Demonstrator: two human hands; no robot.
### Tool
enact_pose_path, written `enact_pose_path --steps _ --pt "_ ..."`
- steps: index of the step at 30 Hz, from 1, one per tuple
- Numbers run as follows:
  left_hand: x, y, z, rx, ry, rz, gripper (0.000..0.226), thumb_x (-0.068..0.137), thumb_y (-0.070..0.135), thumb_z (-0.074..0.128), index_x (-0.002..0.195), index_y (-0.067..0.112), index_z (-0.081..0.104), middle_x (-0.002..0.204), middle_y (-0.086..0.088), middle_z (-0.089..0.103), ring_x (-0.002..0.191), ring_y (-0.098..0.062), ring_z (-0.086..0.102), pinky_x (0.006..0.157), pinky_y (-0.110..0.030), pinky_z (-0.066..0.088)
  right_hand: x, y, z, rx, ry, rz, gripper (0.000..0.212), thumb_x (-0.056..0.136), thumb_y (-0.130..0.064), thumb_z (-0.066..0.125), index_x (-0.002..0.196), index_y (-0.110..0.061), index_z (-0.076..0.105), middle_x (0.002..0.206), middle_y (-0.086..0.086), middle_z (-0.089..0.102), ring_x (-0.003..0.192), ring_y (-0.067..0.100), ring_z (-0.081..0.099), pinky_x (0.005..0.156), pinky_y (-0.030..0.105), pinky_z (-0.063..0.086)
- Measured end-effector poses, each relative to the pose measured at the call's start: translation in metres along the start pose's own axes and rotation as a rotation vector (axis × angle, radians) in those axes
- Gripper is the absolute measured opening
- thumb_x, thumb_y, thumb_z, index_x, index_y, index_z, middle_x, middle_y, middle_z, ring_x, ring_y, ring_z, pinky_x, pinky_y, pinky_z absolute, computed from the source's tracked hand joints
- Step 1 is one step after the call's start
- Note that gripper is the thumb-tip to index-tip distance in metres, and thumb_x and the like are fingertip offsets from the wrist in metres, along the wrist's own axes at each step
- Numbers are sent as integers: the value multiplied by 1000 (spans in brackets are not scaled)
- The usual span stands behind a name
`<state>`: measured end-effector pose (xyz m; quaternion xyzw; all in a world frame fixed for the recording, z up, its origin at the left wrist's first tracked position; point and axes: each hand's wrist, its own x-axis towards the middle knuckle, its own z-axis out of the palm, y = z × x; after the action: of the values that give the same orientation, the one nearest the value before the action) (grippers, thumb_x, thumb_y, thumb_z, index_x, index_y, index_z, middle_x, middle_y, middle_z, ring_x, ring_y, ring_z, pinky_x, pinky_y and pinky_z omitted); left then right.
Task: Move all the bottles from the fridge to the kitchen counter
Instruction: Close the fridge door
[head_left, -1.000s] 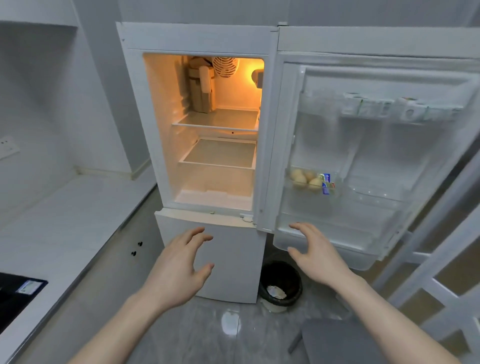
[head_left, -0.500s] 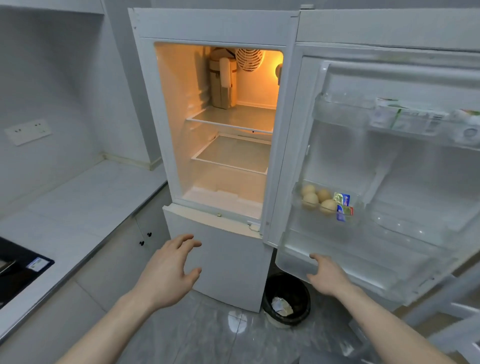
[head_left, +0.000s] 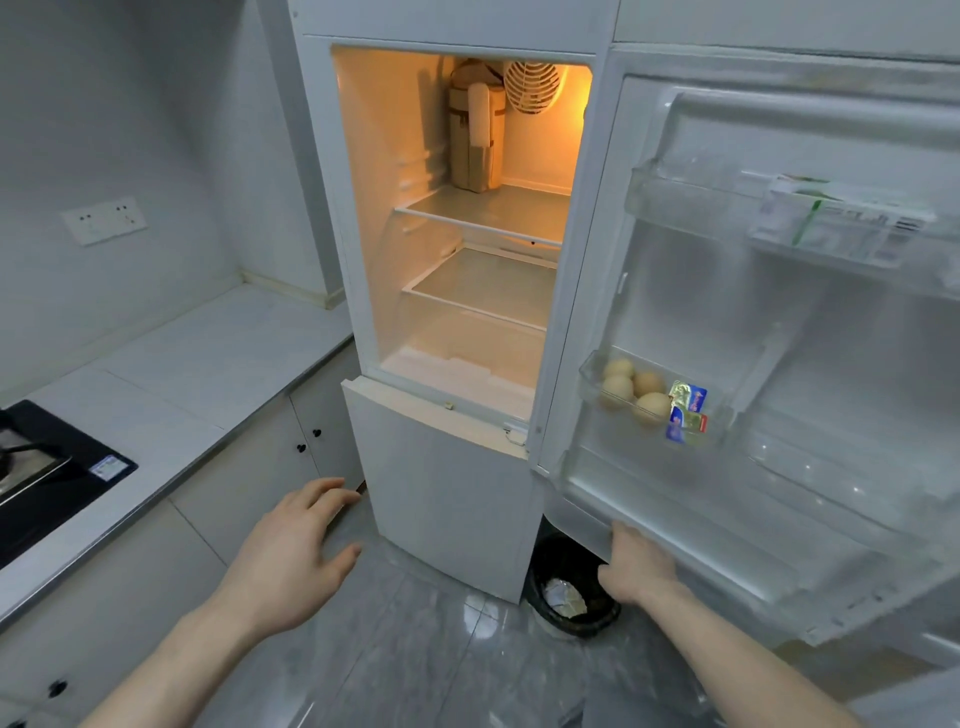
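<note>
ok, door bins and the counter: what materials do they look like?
Door bins: clear glossy plastic, probably; the eggs show through the wall. Kitchen counter: pale stone or tile with a smooth, low-sheen finish and a visible seam line; cannot tell which.

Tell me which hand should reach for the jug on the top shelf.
Left. The left hand hangs open and free before the fridge, while the right hand holds the door's bottom edge; the jug stands upper left.

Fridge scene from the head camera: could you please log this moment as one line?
fridge door: open | left hand: free, open | right hand: at door's bottom edge | bottle: top shelf, untouched | counter: no bottles
</note>
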<state>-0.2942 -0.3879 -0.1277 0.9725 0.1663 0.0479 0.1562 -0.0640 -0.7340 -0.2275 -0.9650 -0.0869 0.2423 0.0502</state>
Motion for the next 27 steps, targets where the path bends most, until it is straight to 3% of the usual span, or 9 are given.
enact_pose_path --steps 6,11,17,22,27 --pt "-23 -19 -9 6 -8 14 53 89 47 67 138 33 54 153 14 43 132 -16 49 108 -33 42 -18 -24 13 65 13 -40 64 83 -19 60 144 -20 40 143 5 52 131 28 54 104 37 47" --pt "-46 -39 -21 16 -9 34 52 91 48 65 139 33 53 154 14 42 133 -15 47 108 -31 41 -42 -48 31 92 49 -90 91 84 -19 60 163 -18 15 159 6 37 144 28 41 116 39 39" --pt "-78 -66 -36 24 -15 73 54 92 49 62 142 34 49 156 15 38 137 -14 43 111 -30 38 -91 -86 51 17 127 -164 76 89 -17 58 158 -17 28 162 4 31 144 31 40 116 40 38" --pt "-99 -72 -46 6 1 131 53 92 47 62 142 34 50 156 13 39 137 -15 44 110 -31 39 -142 -108 70 -51 151 -182 80 89 -21 62 159 -22 23 166 9 22 142 36 40 112 42 42" --pt "-123 -73 -62 -15 40 178 51 92 44 64 140 32 52 154 12 41 137 -16 44 109 -32 38 -227 -125 72 11 439 -355 74 91 -17 61 157 -27 31 169 2 19 146 26 36 113 36 37"
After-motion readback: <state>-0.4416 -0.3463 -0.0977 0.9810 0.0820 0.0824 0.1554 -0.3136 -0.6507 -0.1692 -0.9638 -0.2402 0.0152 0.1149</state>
